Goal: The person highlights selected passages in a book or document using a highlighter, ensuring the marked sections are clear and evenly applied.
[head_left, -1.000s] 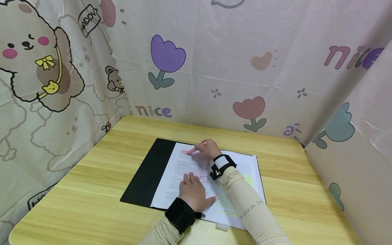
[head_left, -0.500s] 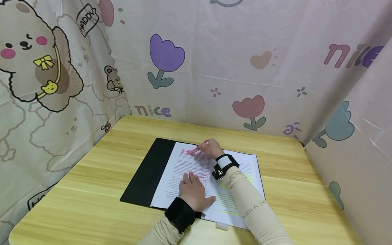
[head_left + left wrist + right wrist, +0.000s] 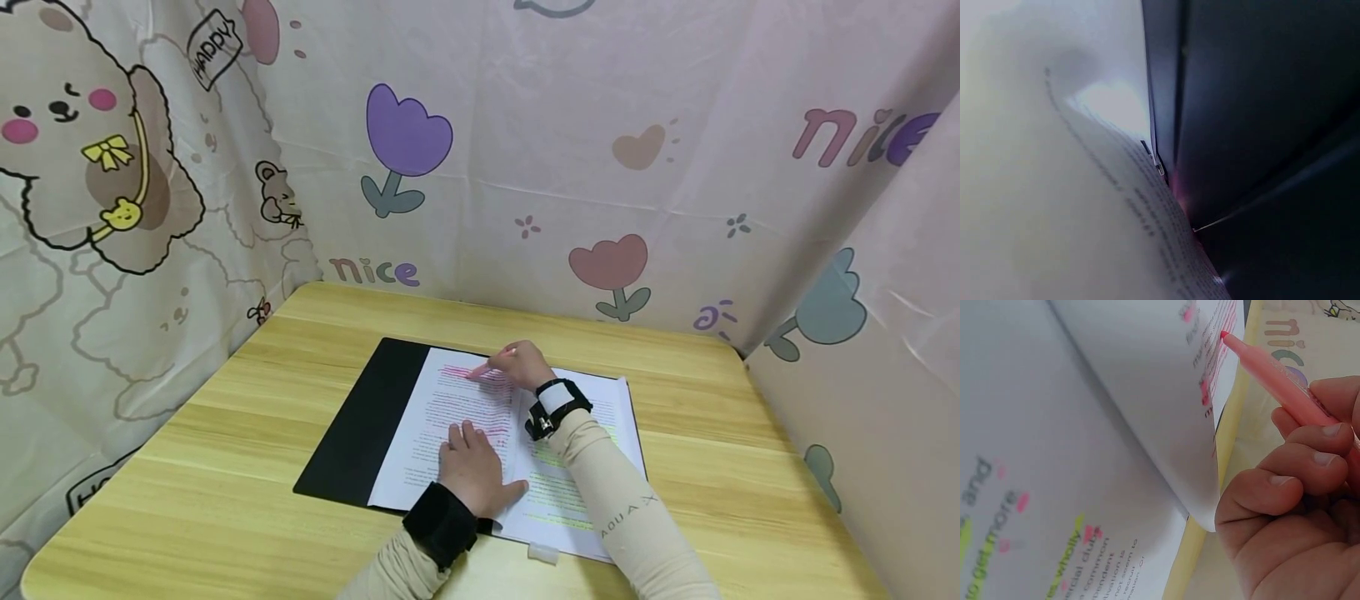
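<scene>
A pink highlighter, its rear end lost within a pinching right hand, points its darker tip at a pink-lined page just left of the grip. The left hand, fingers extended, covers part of that page on the grip's near side. Beneath lies a wood-grain table; beyond, a flower-printed curtain.

Pen: smooth plastic, slight gloss. Pages: matt paper. Folder: smooth, matt, apparently plastic. Table: wood-grained, smooth. Curtain: creased cloth.
</scene>
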### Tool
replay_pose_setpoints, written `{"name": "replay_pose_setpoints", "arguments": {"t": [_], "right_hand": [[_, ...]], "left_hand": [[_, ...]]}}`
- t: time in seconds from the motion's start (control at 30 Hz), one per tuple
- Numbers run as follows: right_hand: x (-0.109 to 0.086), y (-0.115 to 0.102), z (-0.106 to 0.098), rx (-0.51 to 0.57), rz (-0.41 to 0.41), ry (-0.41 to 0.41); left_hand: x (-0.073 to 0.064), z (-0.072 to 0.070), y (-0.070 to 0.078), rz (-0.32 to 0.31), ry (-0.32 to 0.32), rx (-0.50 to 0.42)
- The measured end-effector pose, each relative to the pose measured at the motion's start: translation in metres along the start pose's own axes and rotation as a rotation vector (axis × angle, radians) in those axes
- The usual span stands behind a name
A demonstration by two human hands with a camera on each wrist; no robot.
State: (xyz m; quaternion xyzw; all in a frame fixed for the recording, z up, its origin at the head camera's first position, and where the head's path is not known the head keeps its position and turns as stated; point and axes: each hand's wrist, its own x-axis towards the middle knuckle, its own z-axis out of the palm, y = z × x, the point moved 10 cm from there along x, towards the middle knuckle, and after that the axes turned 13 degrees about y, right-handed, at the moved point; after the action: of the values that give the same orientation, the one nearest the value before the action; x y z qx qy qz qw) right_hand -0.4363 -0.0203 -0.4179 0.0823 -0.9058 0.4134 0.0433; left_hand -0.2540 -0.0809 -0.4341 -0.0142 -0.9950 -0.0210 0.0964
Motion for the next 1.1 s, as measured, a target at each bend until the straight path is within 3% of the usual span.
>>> {"name": "replay_pose_setpoints", "arguments": {"t": [0.37,1.1], "right_hand": [[0.0,0.006,-0.007,-0.004,0.04,0.001],[-0.001,0.011,-0.019,-0.021,0.023,0.002]], "left_hand": [[0.0,0.0,0.001,0.01,-0.004,-0.001],[-0.001,-0.002,0.001,0.021,0.025,0.031]]}}
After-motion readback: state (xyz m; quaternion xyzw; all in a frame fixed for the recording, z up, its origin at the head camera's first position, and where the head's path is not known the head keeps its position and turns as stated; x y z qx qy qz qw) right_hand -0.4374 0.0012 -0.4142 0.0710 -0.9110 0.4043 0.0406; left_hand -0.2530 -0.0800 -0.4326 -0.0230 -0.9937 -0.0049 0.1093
